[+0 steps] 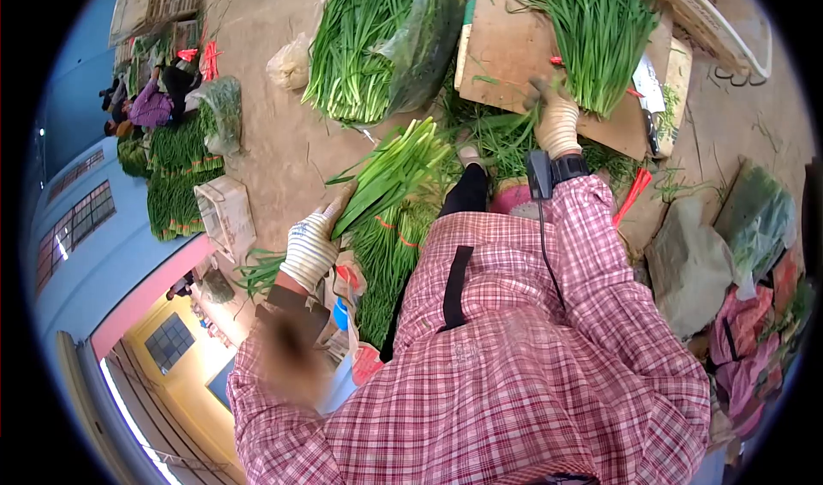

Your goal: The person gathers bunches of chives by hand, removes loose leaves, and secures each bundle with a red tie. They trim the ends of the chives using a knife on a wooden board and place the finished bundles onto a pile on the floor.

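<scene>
Both my hands wear cream work gloves. My left hand (310, 247) is closed round a bunch of garlic chives (396, 170), its pale cut ends pointing up and right. Below that bunch lie tied chives (386, 258) with a red band. At the near edge of a cardboard sheet (506, 52), my right hand (559, 123) has its fingers curled against a few loose chive leaves (506, 127); the fingertips are partly hidden. Just beyond it, a big pile of chives (600, 44) rests on the cardboard. A knife (649, 99) with a black handle lies to its right.
A large heap of chives (356, 48) lies partly in a clear plastic bag (427, 44). Red ties (633, 196) hang at my right, near sacks (690, 262). A white crate (225, 215) stands left. Farther off, people (153, 104) sit by stacked bundles (176, 194).
</scene>
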Motion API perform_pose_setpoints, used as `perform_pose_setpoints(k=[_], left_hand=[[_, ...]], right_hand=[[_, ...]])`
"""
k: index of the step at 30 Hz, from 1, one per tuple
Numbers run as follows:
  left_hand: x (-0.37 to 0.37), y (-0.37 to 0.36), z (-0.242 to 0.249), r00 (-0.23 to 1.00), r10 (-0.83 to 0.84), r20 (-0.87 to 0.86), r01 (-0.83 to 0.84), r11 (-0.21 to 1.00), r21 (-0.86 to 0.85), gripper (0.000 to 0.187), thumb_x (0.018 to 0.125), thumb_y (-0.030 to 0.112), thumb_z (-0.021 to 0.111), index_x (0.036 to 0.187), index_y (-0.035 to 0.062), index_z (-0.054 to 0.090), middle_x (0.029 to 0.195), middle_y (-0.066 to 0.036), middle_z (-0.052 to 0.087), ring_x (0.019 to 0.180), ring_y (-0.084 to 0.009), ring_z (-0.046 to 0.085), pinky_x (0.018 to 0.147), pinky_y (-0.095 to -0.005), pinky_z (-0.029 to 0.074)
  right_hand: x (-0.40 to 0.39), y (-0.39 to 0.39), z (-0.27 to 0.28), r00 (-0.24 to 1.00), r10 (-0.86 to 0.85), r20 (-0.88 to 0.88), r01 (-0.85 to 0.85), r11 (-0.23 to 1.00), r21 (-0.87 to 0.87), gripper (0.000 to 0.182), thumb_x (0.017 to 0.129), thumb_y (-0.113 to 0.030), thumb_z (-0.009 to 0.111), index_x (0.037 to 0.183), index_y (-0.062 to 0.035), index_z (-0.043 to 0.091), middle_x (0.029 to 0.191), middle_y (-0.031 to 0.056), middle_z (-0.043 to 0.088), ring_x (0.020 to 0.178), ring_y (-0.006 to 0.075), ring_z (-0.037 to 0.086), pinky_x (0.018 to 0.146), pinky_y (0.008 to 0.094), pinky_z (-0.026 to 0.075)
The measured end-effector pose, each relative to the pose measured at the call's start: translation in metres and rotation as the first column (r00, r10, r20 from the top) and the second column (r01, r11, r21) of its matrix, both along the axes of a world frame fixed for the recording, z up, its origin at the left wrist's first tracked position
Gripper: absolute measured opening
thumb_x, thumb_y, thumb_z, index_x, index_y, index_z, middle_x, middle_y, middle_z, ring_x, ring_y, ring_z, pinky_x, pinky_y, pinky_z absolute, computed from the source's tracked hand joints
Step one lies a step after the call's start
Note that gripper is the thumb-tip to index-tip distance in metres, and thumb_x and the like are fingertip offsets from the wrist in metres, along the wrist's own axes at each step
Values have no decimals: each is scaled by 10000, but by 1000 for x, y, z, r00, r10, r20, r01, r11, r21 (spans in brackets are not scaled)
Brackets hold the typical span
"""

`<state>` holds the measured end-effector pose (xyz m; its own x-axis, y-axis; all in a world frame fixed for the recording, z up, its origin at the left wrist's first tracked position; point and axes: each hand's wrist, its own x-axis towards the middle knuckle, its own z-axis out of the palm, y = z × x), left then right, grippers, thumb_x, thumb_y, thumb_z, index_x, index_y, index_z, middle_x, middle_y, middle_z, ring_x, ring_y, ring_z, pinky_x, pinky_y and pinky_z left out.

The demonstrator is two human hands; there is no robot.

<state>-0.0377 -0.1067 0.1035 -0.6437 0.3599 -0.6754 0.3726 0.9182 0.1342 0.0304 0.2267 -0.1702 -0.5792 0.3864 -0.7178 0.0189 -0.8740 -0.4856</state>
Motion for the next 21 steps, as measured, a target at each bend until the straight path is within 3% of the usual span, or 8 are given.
perform_pose_setpoints(k=[2, 6, 7, 8, 10, 12, 16, 21], left_hand=[[0, 2, 2, 990, -125, -64, 124, 992, -30, 795, 733, -22, 605, 1401, 341, 372, 1143, -173, 593, 938, -360, 620, 755, -425, 521], [1, 16, -2, 906, -393, -155, 382, 919, -97, 790, 703, -76, 563, 1373, 320, 424, 1121, -142, 612, 858, -343, 641, 692, -396, 533], [2, 17, -1, 892, -416, -177, 405, 909, -97, 789, 706, -80, 551, 1367, 334, 430, 1123, -136, 613, 835, -331, 644, 677, -394, 531], [3, 14, 0, 894, -412, -174, 401, 911, -97, 789, 706, -80, 551, 1367, 334, 430, 1123, -136, 613, 835, -331, 644, 677, -394, 531], [4, 5, 4, 898, -392, -202, 379, 920, -99, 785, 702, -83, 555, 1360, 331, 444, 1133, -134, 609, 840, -335, 643, 677, -396, 530], [3, -1, 6, 918, -341, -204, 331, 940, -82, 767, 715, -88, 546, 1354, 327, 456, 1138, -128, 608, 842, -334, 643, 676, -395, 529], [1, 7, 5, 944, -274, -183, 276, 961, -15, 747, 743, -87, 527, 1360, 325, 447, 1137, -127, 607, 833, -330, 644, 667, -393, 529], [0, 21, 15, 965, -254, -56, 253, 967, -25, 769, 737, -73, 573, 1379, 323, 425, 1070, -163, 622, 846, -346, 640, 690, -406, 523]], right_hand=[[-18, -10, 76, 805, 588, 77, -589, 778, 221, 343, 807, -145, 673, 1140, -97, 608, 870, 80, 649, 721, 207, 620, 666, 344, 523], [-43, -90, 91, 582, 807, 106, -273, 71, 959, 347, 761, -277, 699, 1029, -57, 686, 871, 143, 692, 875, 348, 649, 874, 336, 494], [-43, -93, 98, 499, 826, 261, -628, 137, 766, 257, 785, -268, 667, 892, -37, 708, 819, 163, 680, 883, 404, 625, 878, 365, 486], [-47, -96, 54, 613, 745, 261, -512, 123, 850, 234, 820, -227, 633, 927, -28, 690, 773, 149, 676, 727, 331, 641, 707, 394, 526], [-32, -46, 84, 820, 533, 208, -569, 724, 389, 177, 858, -130, 578, 982, -36, 663, 695, 115, 654, 569, 224, 592, 499, 375, 483], [-30, -29, 85, 906, 417, 70, -398, 783, 479, 194, 864, -54, 555, 1042, -34, 630, 709, 91, 640, 493, 145, 531, 397, 340, 432], [-7, -78, 103, 638, 768, 61, -420, 280, 863, 398, 727, -42, 724, 1113, -92, 637, 1011, 118, 582, 968, 238, 580, 852, 334, 486], [-3, -81, 93, 597, 792, -125, -420, 441, 793, 273, 742, 2, 712, 1007, -10, 648, 1062, 54, 591, 862, 151, 598, 684, 272, 522]])
